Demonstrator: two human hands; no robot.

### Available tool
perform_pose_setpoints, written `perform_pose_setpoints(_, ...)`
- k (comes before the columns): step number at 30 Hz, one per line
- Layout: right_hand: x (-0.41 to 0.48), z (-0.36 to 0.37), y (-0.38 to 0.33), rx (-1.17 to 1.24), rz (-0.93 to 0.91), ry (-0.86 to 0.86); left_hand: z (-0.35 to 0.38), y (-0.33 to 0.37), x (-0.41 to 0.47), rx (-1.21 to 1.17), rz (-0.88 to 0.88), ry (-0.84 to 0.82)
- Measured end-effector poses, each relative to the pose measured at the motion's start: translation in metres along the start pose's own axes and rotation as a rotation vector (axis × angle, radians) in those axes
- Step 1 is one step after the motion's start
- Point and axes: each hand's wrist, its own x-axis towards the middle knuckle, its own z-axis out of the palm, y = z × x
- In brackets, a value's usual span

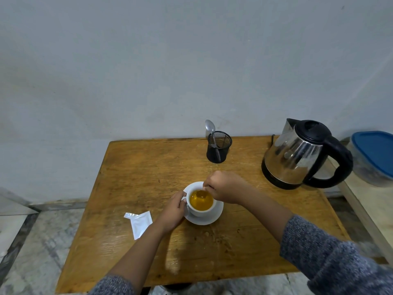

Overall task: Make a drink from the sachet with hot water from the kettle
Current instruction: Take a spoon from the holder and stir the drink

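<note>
Amber liquid fills a white teacup (201, 206) that stands upright on a white saucer (209, 219) near the middle of the wooden surface (131, 171). The left hand (173, 210) is closed on the cup's left side, where the handle is. The right hand (221, 187) hovers over the cup's far right rim, its fingers pinched on a teaspoon (201, 193) whose bowl dips into the drink; the handle is mostly hidden inside the fist. The two hands are apart, one on each side of the cup.

The torn white sachet (140, 223) lies flat on the surface to the left of the left hand, well clear of the saucer, its long axis running from near-left to far-right with the ripped corner flap pointing left. The steel kettle (297, 154) sits on its black base at the far right, spout toward the wall, handle facing right. A black mesh holder (219, 146) at the far edge has a second spoon (210, 126) standing in it, bowl up. A blue-lidded container (374, 156) rests beyond the kettle.
</note>
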Motion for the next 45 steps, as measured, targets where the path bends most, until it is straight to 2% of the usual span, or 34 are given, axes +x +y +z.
perform_pose_setpoints(3,0.0,-0.003,-0.002,-0.077,-0.013,-0.044,0.0,0.0,-0.001,-0.013,-0.011,-0.003)
perform_pose_setpoints(7,0.003,-0.005,-0.009,0.079,0.01,-0.09,0.0,0.001,-0.002,-0.006,-0.015,-0.002)
perform_pose_setpoints(12,0.006,0.0,-0.014,0.198,0.098,-0.011,0.0,0.003,-0.002,0.005,-0.015,0.004)
perform_pose_setpoints(19,0.0,0.005,-0.005,0.129,0.149,0.098,-0.001,0.003,-0.001,-0.009,-0.029,-0.015)
perform_pose_setpoints(30,-0.004,0.0,-0.015,0.114,0.093,-0.041,-0.001,0.005,-0.003,-0.022,-0.018,-0.005)
perform_pose_setpoints(38,0.002,0.0,-0.004,0.342,0.187,0.036,0.0,0.002,-0.003,-0.035,-0.023,-0.006)
perform_pose_setpoints(45,-0.002,-0.005,0.002,0.294,0.185,0.015,-0.001,0.005,-0.003,-0.026,-0.035,-0.007)
